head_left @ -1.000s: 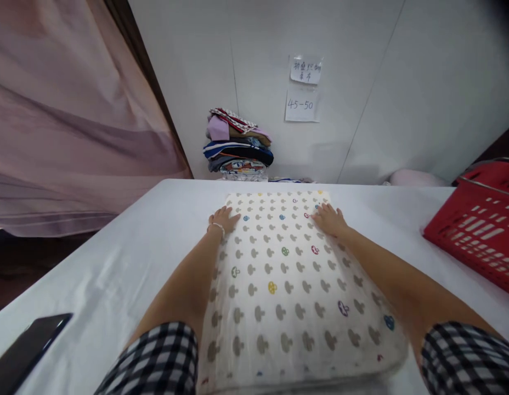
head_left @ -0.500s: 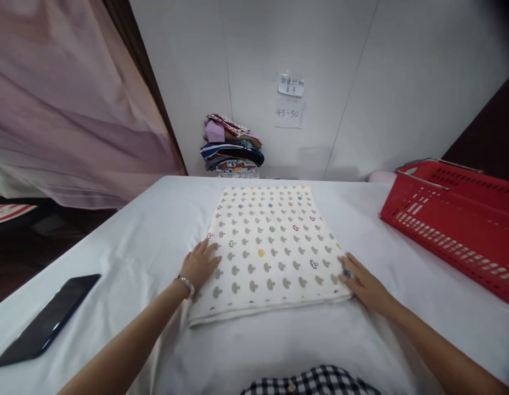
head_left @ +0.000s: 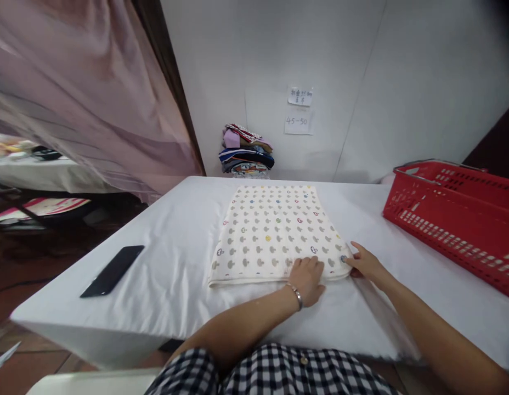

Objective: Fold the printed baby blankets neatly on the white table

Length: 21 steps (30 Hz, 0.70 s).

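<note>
A white folded cloth (head_left: 263, 236) printed with grey and a few coloured mushrooms lies flat on the white-covered table. My left hand (head_left: 307, 278), with a bracelet at its wrist, rests on the cloth's front edge, right of the middle, fingers laid over the fabric. At the front right corner, my right hand (head_left: 365, 264) pinches the cloth between thumb and fingers. The fingers under that corner are partly hidden.
A red plastic basket (head_left: 452, 219) stands on the right of the table (head_left: 172, 230). On the left lies a black phone (head_left: 112, 271). A stack of folded clothes (head_left: 247, 156) sits beyond the far edge by the wall. A pink curtain (head_left: 126, 104) hangs at left.
My left hand has moved from the cloth's left side across to the right part of its front edge. My right hand has closed on the corner. The view has shifted, showing more table front.
</note>
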Tool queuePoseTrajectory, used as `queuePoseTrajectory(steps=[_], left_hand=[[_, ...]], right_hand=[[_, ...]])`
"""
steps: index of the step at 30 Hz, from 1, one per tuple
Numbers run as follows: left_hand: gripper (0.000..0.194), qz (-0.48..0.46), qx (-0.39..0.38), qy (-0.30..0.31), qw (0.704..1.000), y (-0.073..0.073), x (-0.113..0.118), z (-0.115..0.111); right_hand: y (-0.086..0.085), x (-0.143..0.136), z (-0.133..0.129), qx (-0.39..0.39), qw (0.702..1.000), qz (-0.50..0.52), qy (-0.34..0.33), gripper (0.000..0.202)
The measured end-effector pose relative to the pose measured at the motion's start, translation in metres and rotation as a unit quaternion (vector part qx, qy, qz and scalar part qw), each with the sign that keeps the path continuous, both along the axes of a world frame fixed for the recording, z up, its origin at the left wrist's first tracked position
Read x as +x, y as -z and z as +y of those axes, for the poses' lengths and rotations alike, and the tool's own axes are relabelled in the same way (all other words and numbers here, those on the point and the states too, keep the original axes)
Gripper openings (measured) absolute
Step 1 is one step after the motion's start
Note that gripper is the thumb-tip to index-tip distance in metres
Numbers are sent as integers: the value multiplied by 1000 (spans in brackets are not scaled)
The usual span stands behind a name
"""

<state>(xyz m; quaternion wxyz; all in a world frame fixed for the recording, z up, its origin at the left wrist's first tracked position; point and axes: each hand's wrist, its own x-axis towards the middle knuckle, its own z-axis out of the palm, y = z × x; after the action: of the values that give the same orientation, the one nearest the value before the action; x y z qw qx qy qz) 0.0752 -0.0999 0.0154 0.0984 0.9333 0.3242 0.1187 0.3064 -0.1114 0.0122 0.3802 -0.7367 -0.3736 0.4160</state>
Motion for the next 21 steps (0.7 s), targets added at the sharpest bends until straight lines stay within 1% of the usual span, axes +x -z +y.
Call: queuePoseTrajectory(steps=[2,4,9,11,14,17,19,21], left_hand=[[49,0,8,-8,1000,-1,15,2],[46,-2,14,-15,1000,-2,25,2],[44,-22,33,-38,999,0,37,-2],[43,-29,36,-49,998,1,41,0],[36,-30,42,-68,996,0,47,7],[32,-28,35,-73,996,-8,50,18],[28,-26,21,-74,997,-16,48,23],[25,-28,17,-72,997,-27,44,27]], right_hand=[[-5,1,2,-30,999,2,-33,95],[-10,2,2,-31,998,24,-50,93],[-21,-1,-1,39,993,112,-28,84],[-26,-7,-1,61,990,127,-15,81],[-34,-18,4,98,985,139,-8,78],[-40,-26,7,127,979,160,-6,78],[-43,-27,8,135,976,168,-13,81],[-44,-27,9,127,979,157,-17,81]])
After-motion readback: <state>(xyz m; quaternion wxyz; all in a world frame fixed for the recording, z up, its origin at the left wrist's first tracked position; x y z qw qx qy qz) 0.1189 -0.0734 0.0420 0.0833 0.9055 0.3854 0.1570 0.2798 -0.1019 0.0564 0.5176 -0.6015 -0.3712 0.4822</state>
